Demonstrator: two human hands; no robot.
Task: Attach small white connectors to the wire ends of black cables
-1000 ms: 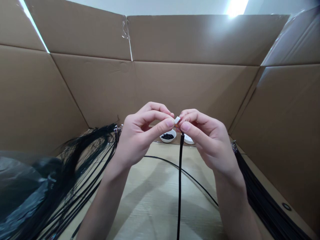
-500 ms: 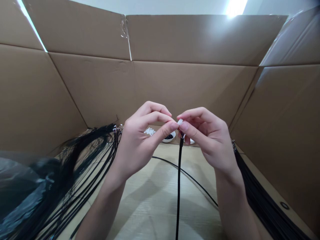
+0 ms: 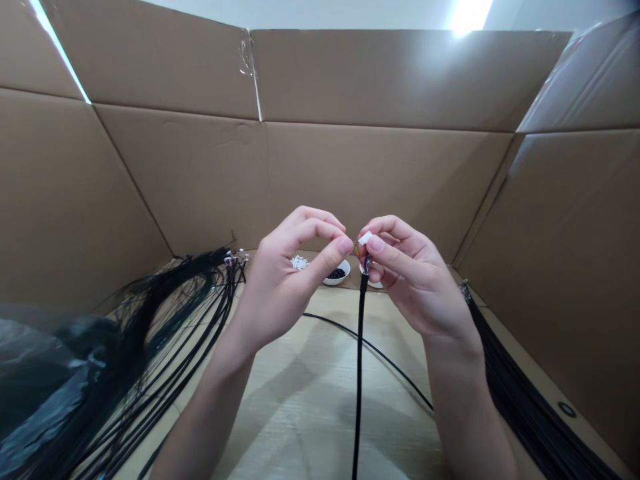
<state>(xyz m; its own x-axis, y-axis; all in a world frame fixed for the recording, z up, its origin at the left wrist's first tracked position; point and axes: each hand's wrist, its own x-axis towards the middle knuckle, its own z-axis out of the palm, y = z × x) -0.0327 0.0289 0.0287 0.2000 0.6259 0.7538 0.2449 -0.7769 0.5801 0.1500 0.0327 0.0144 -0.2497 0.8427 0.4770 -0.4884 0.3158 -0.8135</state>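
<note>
A small white connector (image 3: 365, 238) is pinched between the thumb and fingers of my right hand (image 3: 425, 280). Thin coloured wires (image 3: 367, 260) run from it down into a black cable (image 3: 359, 353), which hangs to the bottom edge of the view. My left hand (image 3: 290, 283) is just left of the connector, thumb and index fingertip pressed together at a thin yellowish wire (image 3: 356, 249). The wire's tip is hidden by the fingertips. The other fingers of my left hand are curved above.
Black cables (image 3: 200, 333) and a plastic bag (image 3: 45, 387) lie at left, more black cables (image 3: 520, 400) at right. Behind my hands are a white bowl of black parts (image 3: 345, 272) and white pieces (image 3: 299, 263). Cardboard walls (image 3: 390, 167) surround the table (image 3: 310, 413).
The white connector has tilted and moved slightly right and up with my right fingers. A small gap has opened between my hands, showing coloured wires. My left hand has shifted slightly right.
</note>
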